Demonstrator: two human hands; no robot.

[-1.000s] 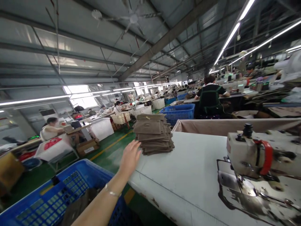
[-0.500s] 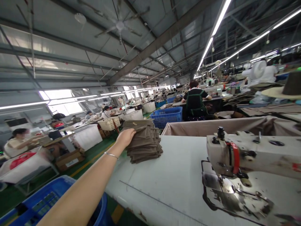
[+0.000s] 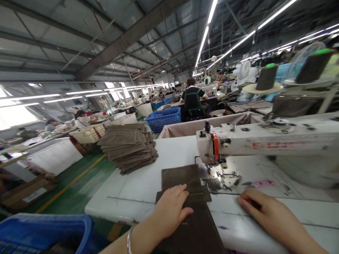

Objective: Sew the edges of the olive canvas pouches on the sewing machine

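Observation:
My left hand [image 3: 172, 208], a silver bracelet at its wrist, lies with its fingers stretched out over a dark brown fabric piece [image 3: 196, 229]. A squarer brown fabric panel [image 3: 181, 176] lies just beyond, its right edge beside the needle area of the sewing machine [image 3: 212, 148]. On the white table to the right rests my right hand [image 3: 267, 211], fingers curled in toward the thumb, nothing visible in them. Pink-handled thread snips [image 3: 261, 183] lie on the machine bed past that hand. A tall stack of brown fabric pieces [image 3: 129, 146] stands at the table's far left.
A blue plastic basket [image 3: 87, 225] stands on the floor at lower left. Beyond the table are a cloth-lined bin [image 3: 174, 131], another blue basket [image 3: 165, 118] and a person seated with their back to me [image 3: 194, 98]. Thread cones [image 3: 267, 77] rise at right.
My left hand has left the stack and come back to the fabric in front of the machine. My right hand has come into view. The view has turned right and down.

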